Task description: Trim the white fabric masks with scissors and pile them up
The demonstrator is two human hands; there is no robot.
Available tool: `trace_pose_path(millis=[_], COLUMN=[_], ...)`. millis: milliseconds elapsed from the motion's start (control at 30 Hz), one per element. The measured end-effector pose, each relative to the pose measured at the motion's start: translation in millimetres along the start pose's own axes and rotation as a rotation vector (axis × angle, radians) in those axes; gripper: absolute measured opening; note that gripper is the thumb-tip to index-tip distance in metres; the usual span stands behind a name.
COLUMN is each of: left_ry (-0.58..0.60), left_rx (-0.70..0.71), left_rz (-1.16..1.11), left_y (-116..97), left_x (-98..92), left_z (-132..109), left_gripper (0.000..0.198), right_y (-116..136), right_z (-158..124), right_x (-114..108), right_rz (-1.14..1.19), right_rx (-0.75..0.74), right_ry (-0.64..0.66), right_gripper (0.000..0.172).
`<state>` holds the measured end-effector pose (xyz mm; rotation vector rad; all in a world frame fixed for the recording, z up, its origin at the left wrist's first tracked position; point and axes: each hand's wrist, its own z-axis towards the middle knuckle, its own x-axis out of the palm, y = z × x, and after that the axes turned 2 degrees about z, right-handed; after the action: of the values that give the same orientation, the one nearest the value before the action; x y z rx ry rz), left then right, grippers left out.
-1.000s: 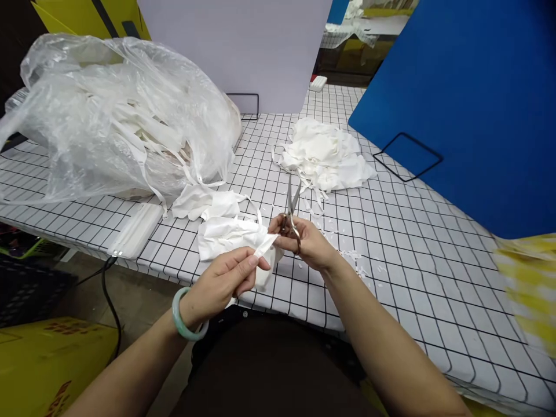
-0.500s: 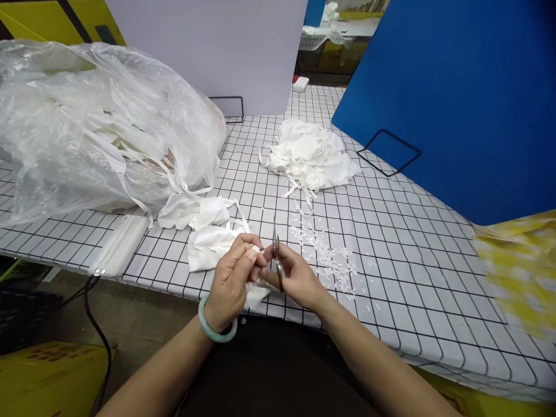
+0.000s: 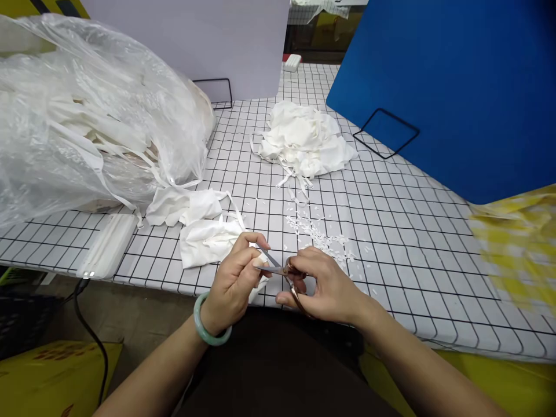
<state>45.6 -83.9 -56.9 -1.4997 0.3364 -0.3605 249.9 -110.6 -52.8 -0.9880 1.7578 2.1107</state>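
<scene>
Trimming step, by the look: left hand pinching cloth at near edge of table, right hand gripping scissors, blades parted at left fingertips; next snip calls for steady cloth, fingers clear.

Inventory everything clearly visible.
Scissors: 1, silvery, in right hand
Held fabric: 1, white, in left hand
Loose fabric pieces: 2, white, front left
Snippets: many, white, beyond right hand
Fabric pile: 1, white, far middle
Plastic bag: 1, clear, left
Corded bar: 1, white, left front edge
Cable: 1, black, below bar
Small block: 1, white, far end
Panels: 2, lilac (left) and blue (right), back
Wire stands: 2, black, at panels
Checked cloth: 1, yellow-white, right edge
Box: 1, yellow, left floor
Table: 1, gridded white, beneath
Bangle: 1, pale green, left wrist
Hands: 2, bare, front centre
</scene>
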Motion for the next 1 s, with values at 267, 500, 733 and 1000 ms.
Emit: trace_pose_path(millis=[267,500,733,1000], left_ry=[0.045,0.059,0.077,0.123], left_rx=[0.085,0.087,0.112,0.086], left_rz=[0.108,0.112,0.127,0.125], left_y=[-3,0,2,2], left_x=[0.2,1.1,3.4,13.9], left_z=[3,2,3,12], left_gripper=[0.036,0.033,0.033,0.034], right_y=[-3,-4,-7,-18], right_z=[0,1,-2,-17], right_x=[3,5,8,9], right_rz=[0.028,0.046,0.076,0.024], right_rx=[0.008,-0.008,-0.014,0.028], right_ry=[0.005,-0.032,-0.061,-0.132], right_gripper=[0.048,0.047,0.05,0.052])
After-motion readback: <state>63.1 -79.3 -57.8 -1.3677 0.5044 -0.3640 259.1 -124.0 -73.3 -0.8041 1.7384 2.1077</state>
